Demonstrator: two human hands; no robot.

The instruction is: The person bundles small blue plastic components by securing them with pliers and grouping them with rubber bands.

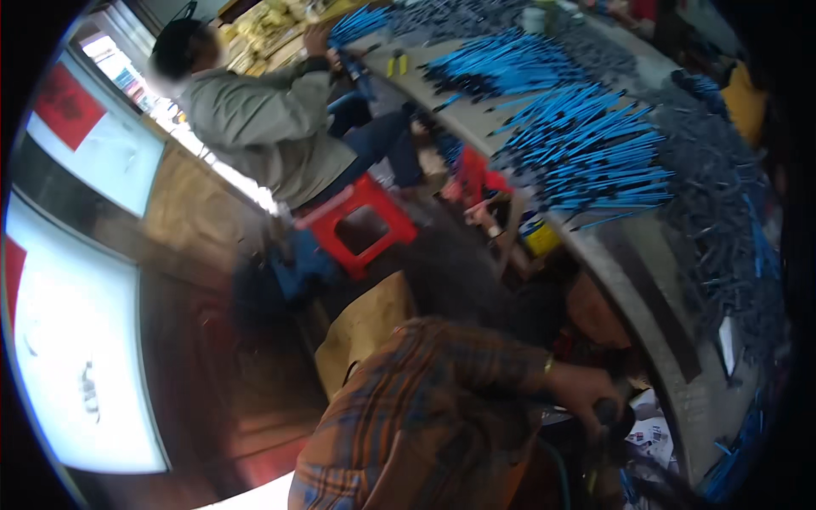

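My left arm, in an orange and brown plaid sleeve [382, 416], bends across the lower middle toward the table's near edge. At its end my left hand [582, 393] is closed around a dark thing with a rounded end [606, 412]; its kind is too dim and blurred to tell. Below the hand the view is dark. White printed paper [650, 429] shows just beside it, under the table edge. My right hand does not show.
A long grey table [625, 242] curves along the right, bearing heaps of blue sticks with black ends [586, 153] and many small dark grey pieces [714, 195]. Yellow-handled pliers [397, 63] lie farther up. Another person [255, 119] sits on a red stool [357, 223] at the far left.
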